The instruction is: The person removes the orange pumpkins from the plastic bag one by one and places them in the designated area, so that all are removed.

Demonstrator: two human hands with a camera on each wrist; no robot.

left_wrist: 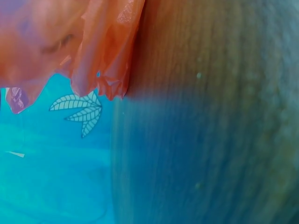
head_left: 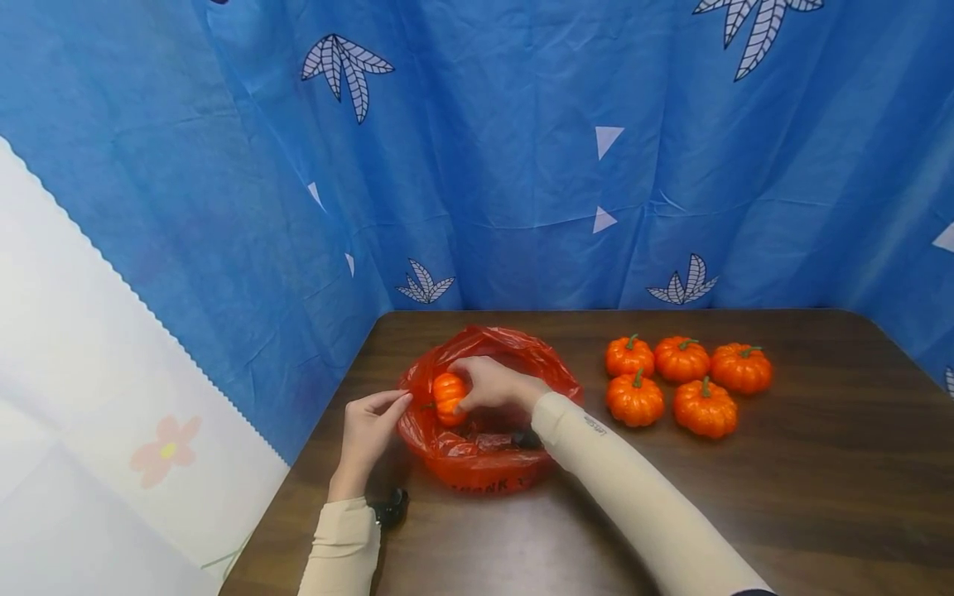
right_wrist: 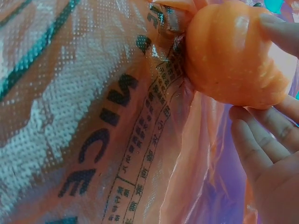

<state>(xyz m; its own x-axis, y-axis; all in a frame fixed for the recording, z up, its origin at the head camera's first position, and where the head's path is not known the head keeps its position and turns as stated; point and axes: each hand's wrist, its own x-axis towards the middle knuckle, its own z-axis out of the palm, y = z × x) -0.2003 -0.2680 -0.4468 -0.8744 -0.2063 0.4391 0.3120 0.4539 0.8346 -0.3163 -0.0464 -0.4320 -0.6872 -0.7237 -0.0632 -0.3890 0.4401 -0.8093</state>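
A red plastic bag with dark printed letters stands on the wooden table, its mouth spread wide. My left hand pinches the bag's left rim between thumb and fingertips. Inside the mouth, toward the left, my right hand grips a small orange pumpkin with a green stem. The right wrist view shows the thumb on one side of the pumpkin and the fingers on the other, beside the printed bag wall. In the left wrist view the crumpled bag edge hangs down; the left hand is hidden there.
Several more orange pumpkins sit grouped on the table to the right of the bag. A blue curtain with leaf prints hangs behind the table. White floral cloth covers the left side.
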